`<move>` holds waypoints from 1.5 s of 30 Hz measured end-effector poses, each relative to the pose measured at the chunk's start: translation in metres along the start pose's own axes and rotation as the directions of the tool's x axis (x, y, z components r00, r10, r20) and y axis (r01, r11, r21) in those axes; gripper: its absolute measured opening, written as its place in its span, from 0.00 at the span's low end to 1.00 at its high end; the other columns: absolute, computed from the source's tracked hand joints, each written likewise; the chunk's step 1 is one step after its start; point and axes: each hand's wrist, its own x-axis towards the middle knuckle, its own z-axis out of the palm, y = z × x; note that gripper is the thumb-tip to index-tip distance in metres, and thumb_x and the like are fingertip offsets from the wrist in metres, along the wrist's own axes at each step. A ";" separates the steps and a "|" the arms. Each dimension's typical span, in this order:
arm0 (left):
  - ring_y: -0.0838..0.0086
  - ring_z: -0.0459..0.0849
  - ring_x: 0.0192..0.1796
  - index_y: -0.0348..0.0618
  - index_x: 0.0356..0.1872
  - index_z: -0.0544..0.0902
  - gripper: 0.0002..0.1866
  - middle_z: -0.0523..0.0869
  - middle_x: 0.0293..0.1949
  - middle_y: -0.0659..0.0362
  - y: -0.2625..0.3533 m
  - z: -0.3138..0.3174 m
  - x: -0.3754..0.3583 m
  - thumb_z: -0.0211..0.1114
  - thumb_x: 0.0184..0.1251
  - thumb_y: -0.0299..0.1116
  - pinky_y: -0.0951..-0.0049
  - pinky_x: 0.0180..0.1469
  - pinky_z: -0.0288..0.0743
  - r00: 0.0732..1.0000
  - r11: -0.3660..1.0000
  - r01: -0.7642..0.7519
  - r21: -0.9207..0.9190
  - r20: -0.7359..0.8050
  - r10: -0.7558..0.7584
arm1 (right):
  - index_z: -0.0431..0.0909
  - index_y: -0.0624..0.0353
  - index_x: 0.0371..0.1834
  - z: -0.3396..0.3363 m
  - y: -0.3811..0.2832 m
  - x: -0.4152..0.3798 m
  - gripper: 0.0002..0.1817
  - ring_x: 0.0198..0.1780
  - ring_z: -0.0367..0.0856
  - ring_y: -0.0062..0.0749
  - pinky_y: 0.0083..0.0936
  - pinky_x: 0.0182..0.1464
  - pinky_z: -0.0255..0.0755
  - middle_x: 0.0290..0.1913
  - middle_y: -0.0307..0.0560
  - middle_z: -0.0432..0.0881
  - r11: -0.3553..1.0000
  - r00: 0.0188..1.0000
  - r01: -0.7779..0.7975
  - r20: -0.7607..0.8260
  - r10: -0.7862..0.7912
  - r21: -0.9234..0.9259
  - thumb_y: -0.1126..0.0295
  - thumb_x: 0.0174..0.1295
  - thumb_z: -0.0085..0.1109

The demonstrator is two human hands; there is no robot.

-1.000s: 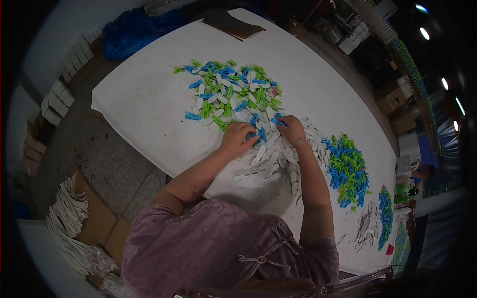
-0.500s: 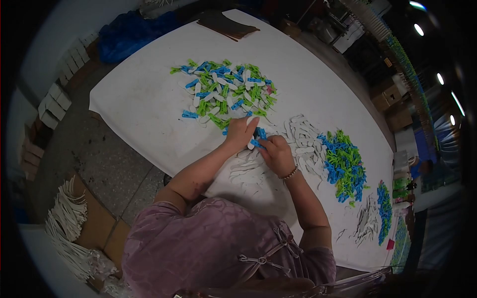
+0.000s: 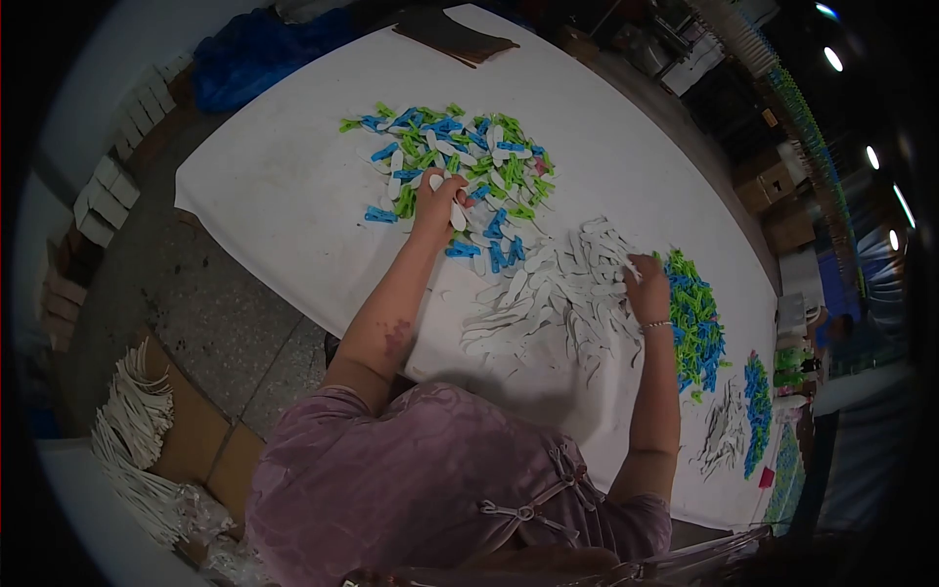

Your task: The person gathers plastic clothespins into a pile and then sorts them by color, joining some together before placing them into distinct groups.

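- A white, round-ended strip (image 3: 458,217) is grasped by the curled fingers of the left hand (image 3: 435,207), at the near side of a mixed clip pile (image 3: 514,171).
- The right hand's (image 3: 649,292) fingers are bent at the edge of a strip heap (image 3: 577,284); whether one is gripped cannot be told.
- In the heap, thin, pale, curved strips are overlapped.
- Plastic-looking blue clips (image 3: 463,250) are scattered between pile and heap.
- Everything is borne by a smooth white table (image 3: 284,196).
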 end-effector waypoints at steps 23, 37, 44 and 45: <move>0.79 0.76 0.36 0.42 0.41 0.77 0.13 0.75 0.27 0.61 -0.023 -0.003 -0.020 0.65 0.60 0.38 0.78 0.41 0.71 0.727 0.524 -0.644 0.557 0.659 0.192 | 0.81 0.63 0.41 0.068 -0.133 0.011 0.07 0.34 0.76 0.18 0.16 0.37 0.71 0.33 0.37 0.82 0.175 0.855 -0.518 0.503 0.123 0.837 0.76 0.61 0.57; 0.80 0.75 0.30 0.42 0.39 0.71 0.10 0.77 0.32 0.63 0.028 -0.013 0.003 0.52 0.72 0.38 0.76 0.30 0.71 0.999 0.970 -0.004 -0.242 -0.049 -0.008 | 0.78 0.64 0.42 0.065 -0.084 -0.020 0.10 0.35 0.78 0.27 0.20 0.37 0.73 0.36 0.43 0.81 -0.218 0.862 -0.401 0.447 0.240 0.890 0.70 0.61 0.56; 0.80 0.71 0.26 0.44 0.39 0.69 0.10 0.74 0.30 0.63 0.020 -0.011 0.005 0.52 0.72 0.39 0.72 0.31 0.70 0.999 0.989 0.025 -0.147 -0.030 -0.030 | 0.76 0.68 0.49 0.025 0.090 -0.014 0.16 0.33 0.77 0.24 0.20 0.36 0.73 0.36 0.46 0.81 0.329 0.551 -0.367 -0.081 0.831 0.870 0.68 0.62 0.56; 0.81 0.71 0.25 0.45 0.40 0.69 0.10 0.74 0.29 0.63 0.017 -0.015 0.007 0.54 0.71 0.40 0.74 0.30 0.70 0.999 0.995 0.034 -0.098 0.023 -0.032 | 0.75 0.67 0.50 0.041 0.101 -0.010 0.18 0.34 0.77 0.25 0.22 0.38 0.73 0.36 0.47 0.82 0.652 0.711 -0.364 -0.255 0.656 0.665 0.67 0.61 0.57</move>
